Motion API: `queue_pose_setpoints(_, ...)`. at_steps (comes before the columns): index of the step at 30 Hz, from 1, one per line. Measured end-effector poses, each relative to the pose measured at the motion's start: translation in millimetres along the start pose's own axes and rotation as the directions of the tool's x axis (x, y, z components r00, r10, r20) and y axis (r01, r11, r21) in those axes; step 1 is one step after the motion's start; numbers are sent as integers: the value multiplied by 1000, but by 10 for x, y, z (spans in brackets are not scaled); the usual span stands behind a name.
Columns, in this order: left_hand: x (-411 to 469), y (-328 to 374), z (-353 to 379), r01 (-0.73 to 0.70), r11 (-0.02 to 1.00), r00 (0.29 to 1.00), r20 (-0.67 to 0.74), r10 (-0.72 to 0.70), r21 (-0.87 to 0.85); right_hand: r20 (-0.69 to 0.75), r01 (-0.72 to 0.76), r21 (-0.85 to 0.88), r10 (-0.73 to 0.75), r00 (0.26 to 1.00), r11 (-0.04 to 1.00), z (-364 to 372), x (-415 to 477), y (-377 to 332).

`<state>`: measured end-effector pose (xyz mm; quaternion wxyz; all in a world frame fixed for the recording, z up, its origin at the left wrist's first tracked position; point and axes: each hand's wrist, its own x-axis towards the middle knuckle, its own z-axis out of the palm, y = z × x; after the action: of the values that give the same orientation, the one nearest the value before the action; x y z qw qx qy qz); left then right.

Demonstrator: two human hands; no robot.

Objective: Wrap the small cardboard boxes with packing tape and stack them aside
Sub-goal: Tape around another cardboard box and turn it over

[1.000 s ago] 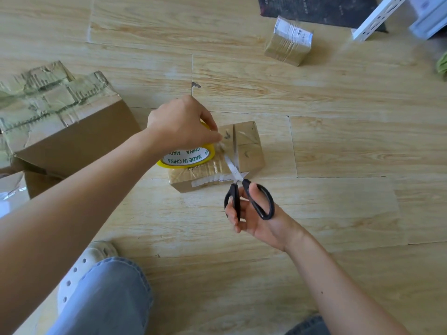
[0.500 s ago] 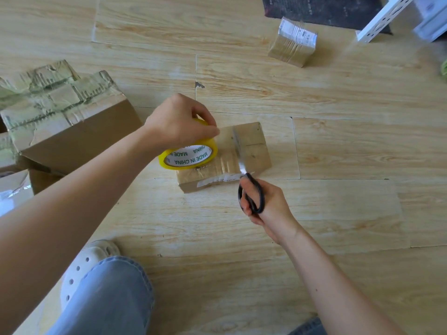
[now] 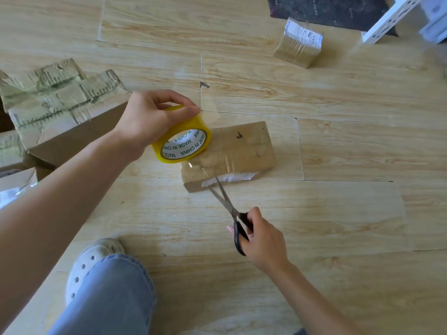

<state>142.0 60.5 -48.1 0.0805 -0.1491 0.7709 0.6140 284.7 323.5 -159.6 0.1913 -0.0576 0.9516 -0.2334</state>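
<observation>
A small brown cardboard box (image 3: pixel 232 153) lies flat on the pale wooden floor (image 3: pixel 338 213), in the middle of the scene. It looks shiny, so I think clear tape already covers much of it.

The left hand (image 3: pixel 150 122) grips a yellow roll of packing tape (image 3: pixel 183 141), with its fingers curled over the top of the roll. The roll is tipped on its side at the left end of the box. I cannot tell if it touches the box. I think the hand holds it there to keep the tape pulled tight, so it is easy to cut.

The right hand (image 3: pixel 263 240) holds a pair of silver scissors with black handles (image 3: pixel 229 206), fingers curled round the handles. The blades are open a little, and their tips sit at the near side of the box, by a white label. The scissors come in from the near side, so they stay away from the other hand.

Far off to the right sits another small taped box (image 3: pixel 297 44), well apart, likely one that is done and put aside. A big torn cardboard box (image 3: pixel 63 112) stands on the left.
</observation>
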Motion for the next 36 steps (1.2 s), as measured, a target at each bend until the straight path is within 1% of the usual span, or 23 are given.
queue_pose_setpoints(3,-21,4,-71,-12,1000,997,73,13,-21,42,76,-187,-70,997,979,144,-49,64)
queue_pose_setpoints(4,-24,8,-93,-22,1000,995,100,24,-20,82,104,-240,-87,993,965,193,-62,59)
queue_pose_setpoints(6,-28,24,-124,-46,999,988,147,49,-20,174,139,-289,-91,980,947,297,-83,34)
queue_pose_setpoints(9,-40,34,-133,-50,999,980,190,53,-22,263,124,-273,-51,964,954,423,-98,-9)
queue_pose_setpoints(14,-58,56,-132,-48,999,970,240,47,-2,240,73,-181,-28,970,981,509,-160,-58)
queue_pose_setpoints(15,-59,62,-133,-54,999,968,246,51,4,242,81,-164,-40,970,983,492,-167,-73)
queue_pose_setpoints(17,-61,74,-132,-60,998,964,259,58,0,242,158,-159,-117,963,974,410,-149,-117)
queue_pose_setpoints(18,-60,79,-128,-61,998,963,263,60,-2,217,209,-161,-171,961,965,335,-117,-164)
queue_pose_setpoints(19,-60,82,-124,-63,998,962,267,61,-1,149,242,-147,-220,964,959,239,-69,-239)
queue_pose_setpoints(20,-60,82,-115,-66,998,961,268,62,5,29,240,-91,-238,971,966,123,-11,-345)
queue_pose_setpoints(21,-57,81,-107,-70,997,961,268,63,15,-120,211,14,-207,971,977,-7,73,-481)
queue_pose_setpoints(22,-55,77,-97,-73,997,961,269,64,26,-285,183,164,-131,950,969,-149,178,-627)
queue_pose_setpoints(23,-57,76,-90,-76,997,960,272,63,36,-445,188,312,-32,895,931,-303,303,-771)
queue_pose_setpoints(24,-60,74,-88,-80,996,958,278,64,44,-554,211,429,71,830,878,-460,430,-906)
queue_pose_setpoints(25,-59,68,-89,-87,995,956,284,69,50,-585,225,536,166,794,813,-618,561,-1035)
queue_pose_setpoints(26,-55,58,-91,-101,993,953,291,80,57,-541,215,641,236,807,736,-765,691,-1146)
queue_pose_setpoints(27,-55,54,-91,-118,991,950,299,93,66,-453,183,728,263,852,661,-887,806,-1228)
queue_pose_setpoints(28,-56,54,-87,-133,988,947,305,105,74,-366,145,776,252,896,613,-978,896,-1276)
queue_pose_setpoints(29,-60,55,-80,-144,987,944,311,114,75,-304,117,794,224,926,596,-1040,955,-1306)
queue_pose_setpoints(31,-56,48,-75,-168,983,936,325,135,77,-264,99,782,183,947,615,-1101,1014,-1335)
queue_pose_setpoints(34,-31,49,-108,-190,974,925,356,136,122,-291,138,740,128,948,658,-1126,1020,-1325)
queue_pose_setpoints(36,10,62,-137,-204,954,925,362,115,220,-261,121,743,119,958,658,-1117,999,-1307)
